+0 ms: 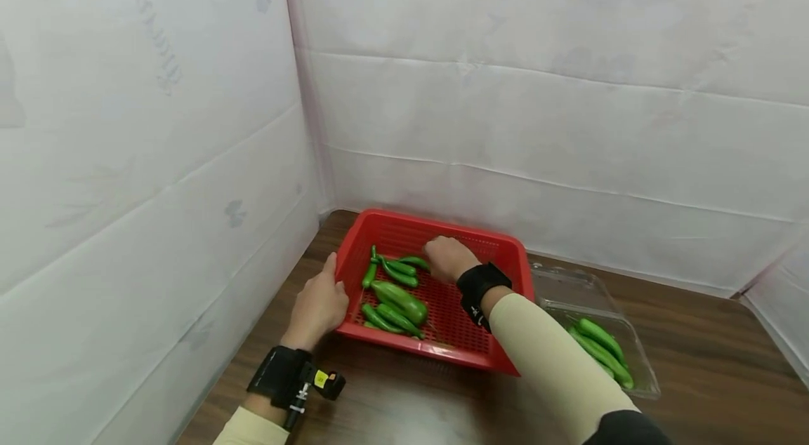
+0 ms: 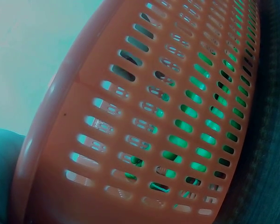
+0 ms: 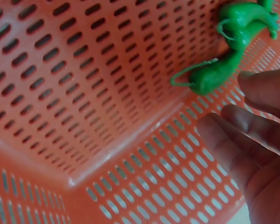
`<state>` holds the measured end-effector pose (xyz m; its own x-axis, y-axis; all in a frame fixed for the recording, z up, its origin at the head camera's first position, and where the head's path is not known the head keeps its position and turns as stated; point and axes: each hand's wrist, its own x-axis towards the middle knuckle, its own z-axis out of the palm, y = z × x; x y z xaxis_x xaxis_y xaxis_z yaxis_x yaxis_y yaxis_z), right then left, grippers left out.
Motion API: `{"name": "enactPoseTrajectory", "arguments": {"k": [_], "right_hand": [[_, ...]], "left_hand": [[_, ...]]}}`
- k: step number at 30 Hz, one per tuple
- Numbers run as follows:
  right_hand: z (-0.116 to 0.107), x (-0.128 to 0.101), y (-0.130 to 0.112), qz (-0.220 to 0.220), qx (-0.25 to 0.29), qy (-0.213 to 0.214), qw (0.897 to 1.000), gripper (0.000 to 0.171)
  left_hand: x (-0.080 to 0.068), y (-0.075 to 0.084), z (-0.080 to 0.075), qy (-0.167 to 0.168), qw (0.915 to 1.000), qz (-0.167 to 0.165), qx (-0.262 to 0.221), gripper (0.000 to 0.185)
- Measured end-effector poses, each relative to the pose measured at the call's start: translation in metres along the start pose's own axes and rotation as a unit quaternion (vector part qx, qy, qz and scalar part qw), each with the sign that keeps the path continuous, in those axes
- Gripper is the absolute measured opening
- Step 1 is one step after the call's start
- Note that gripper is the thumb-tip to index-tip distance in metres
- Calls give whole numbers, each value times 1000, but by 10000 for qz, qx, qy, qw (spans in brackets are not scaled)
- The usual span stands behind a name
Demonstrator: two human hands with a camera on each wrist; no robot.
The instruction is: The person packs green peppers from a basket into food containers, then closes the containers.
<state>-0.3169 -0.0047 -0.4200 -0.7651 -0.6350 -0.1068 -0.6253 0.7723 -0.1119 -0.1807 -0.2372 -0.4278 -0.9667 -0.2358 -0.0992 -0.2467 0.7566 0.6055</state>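
A red plastic basket [image 1: 442, 347] with slotted walls stands on the table. My left hand [image 1: 319, 301] grips its left rim; the left wrist view shows the slotted wall [image 2: 130, 102] from outside, with green showing through. My right hand [image 1: 450, 259] reaches down inside, toward the back. In the right wrist view its thumb and fingers [image 3: 219, 144] are apart with nothing between them. Just beyond lies a green chili pepper [image 3: 214, 74] with a thin loop at its end. Several green peppers [image 1: 398, 275] and a larger pale green vegetable [image 1: 399, 300] fill the basket's left side.
Right of the basket, a clear plastic container [image 1: 645, 371] holds several long green vegetables [image 1: 600, 343], its clear lid [image 1: 569, 287] folded back. White sheeting [image 1: 537, 115] hangs behind and at the left. The table [image 1: 714, 361] has a dark wood-grain top.
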Motion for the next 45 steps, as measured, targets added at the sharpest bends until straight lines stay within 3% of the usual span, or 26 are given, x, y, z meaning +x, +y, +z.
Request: {"name": "enactPoseTrajectory", "arguments": {"k": [4,13,27,45], "right_hand": [[8,3,1,91,-258,195,9994,12],[29,6,-2,434,-184,281,9985,28],[35,13,-4,436,-51,497,9978,36],[38,15,1,373,429,401,9976,46]], "left_hand": [[0,3,2,27,10000,24,-28,67],[-5,7,4,1,9999,67,-85,66],[-3,2,2,47,9999,35,-83,66],[-5,0,1,126,9998,120,-84,65]]}}
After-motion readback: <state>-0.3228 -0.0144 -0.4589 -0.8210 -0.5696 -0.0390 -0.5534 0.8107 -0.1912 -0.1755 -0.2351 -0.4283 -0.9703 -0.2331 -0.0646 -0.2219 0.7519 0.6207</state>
